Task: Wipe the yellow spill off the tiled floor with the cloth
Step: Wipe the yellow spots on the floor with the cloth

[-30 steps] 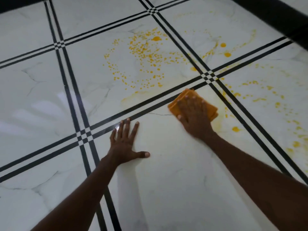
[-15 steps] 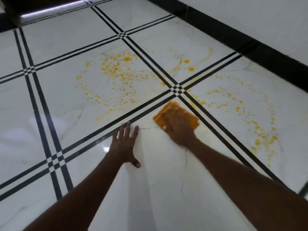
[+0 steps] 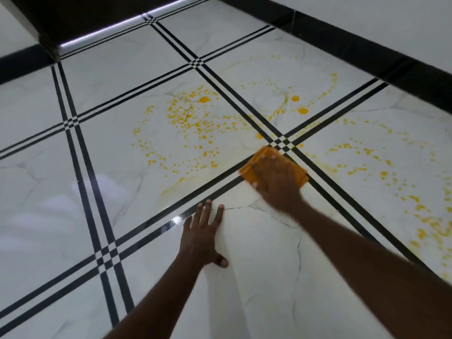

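A folded orange cloth (image 3: 259,159) lies on the white tiled floor (image 3: 117,152), just below a crossing of black grout lines. My right hand (image 3: 276,182) presses flat on top of it, fingers spread, covering most of it. Yellow spill droplets (image 3: 188,123) speckle the tile beyond the cloth. More yellow spots (image 3: 396,182) run across the tile to the right and two bigger drops (image 3: 299,105) sit on the far tile. My left hand (image 3: 204,231) rests flat on the near tile, palm down, holding nothing.
A black skirting band (image 3: 367,52) and a pale wall run along the far right. A dark opening (image 3: 85,18) with a bright strip lies at the far left. A faint yellowish smear (image 3: 181,187) marks the tile left of the cloth.
The view has tilted up, showing more floor and wall. My right hand has slid the cloth up towards the grout crossing. My left hand stays planted.
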`<control>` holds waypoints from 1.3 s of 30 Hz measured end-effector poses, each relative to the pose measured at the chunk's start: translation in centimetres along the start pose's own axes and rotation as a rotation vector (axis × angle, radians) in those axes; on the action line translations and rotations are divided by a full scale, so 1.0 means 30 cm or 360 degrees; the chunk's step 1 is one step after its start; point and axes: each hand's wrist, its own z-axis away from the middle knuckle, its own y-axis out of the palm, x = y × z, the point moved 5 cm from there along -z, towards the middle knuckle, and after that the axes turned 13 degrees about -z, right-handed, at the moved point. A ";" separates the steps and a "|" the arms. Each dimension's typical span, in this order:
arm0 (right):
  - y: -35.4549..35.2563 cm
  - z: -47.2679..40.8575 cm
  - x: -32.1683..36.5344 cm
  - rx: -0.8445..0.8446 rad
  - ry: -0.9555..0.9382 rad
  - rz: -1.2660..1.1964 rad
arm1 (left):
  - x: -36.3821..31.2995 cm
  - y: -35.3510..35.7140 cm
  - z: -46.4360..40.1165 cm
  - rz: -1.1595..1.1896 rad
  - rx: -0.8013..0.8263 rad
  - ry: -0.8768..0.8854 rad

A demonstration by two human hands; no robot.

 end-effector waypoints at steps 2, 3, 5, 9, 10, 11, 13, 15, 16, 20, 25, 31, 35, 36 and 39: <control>-0.039 -0.123 -0.229 -0.0095 0.0282 0.0159 | 0.007 0.014 -0.006 0.0010 -0.0029 0.0003; -0.066 -0.128 -0.292 -0.0161 0.0404 0.0183 | 0.008 0.019 -0.008 0.0006 -0.0032 0.0008; -0.103 -0.064 -0.281 -0.0274 0.0428 0.0120 | 0.008 0.022 -0.006 0.0016 -0.0025 0.0006; -0.058 0.224 -0.001 0.0102 -0.0197 0.0120 | 0.001 0.005 -0.001 0.0043 -0.0010 -0.0012; -0.031 0.280 0.042 0.0327 -0.0364 0.0112 | -0.001 0.001 0.002 0.0045 0.0001 -0.0009; -0.018 0.299 0.070 0.0486 -0.0540 0.0080 | 0.001 -0.001 0.010 0.0043 0.0012 -0.0018; -0.021 0.214 0.026 0.0485 -0.0638 0.0078 | -0.003 -0.002 0.003 0.0039 0.0033 -0.0010; -0.062 0.035 -0.079 0.0245 -0.0338 0.0140 | 0.009 -0.001 -0.008 0.0037 0.0030 -0.0005; -0.091 -0.046 -0.162 0.0119 -0.0087 0.0256 | 0.007 0.009 -0.008 0.0027 0.0037 -0.0001; -0.092 -0.003 -0.144 -0.0031 0.0160 0.0107 | 0.016 0.025 -0.006 0.0025 0.0026 0.0016; 0.030 0.245 0.229 0.0308 -0.0533 -0.0028 | 0.008 0.004 0.004 -0.0021 0.0057 0.0023; -0.072 -0.090 -0.176 -0.0159 0.0128 0.0160 | 0.023 0.022 -0.002 0.0011 0.0060 0.0031; -0.100 0.267 -0.004 -0.0302 0.0314 -0.0030 | 0.018 0.012 0.004 0.0042 0.0069 0.0016; -0.073 0.352 0.097 -0.0209 0.0171 -0.0045 | 0.031 0.014 0.005 0.0062 0.0065 0.0007; -0.008 0.375 0.220 0.0110 -0.0243 -0.0107 | 0.042 0.022 -0.003 0.0067 0.0044 0.0020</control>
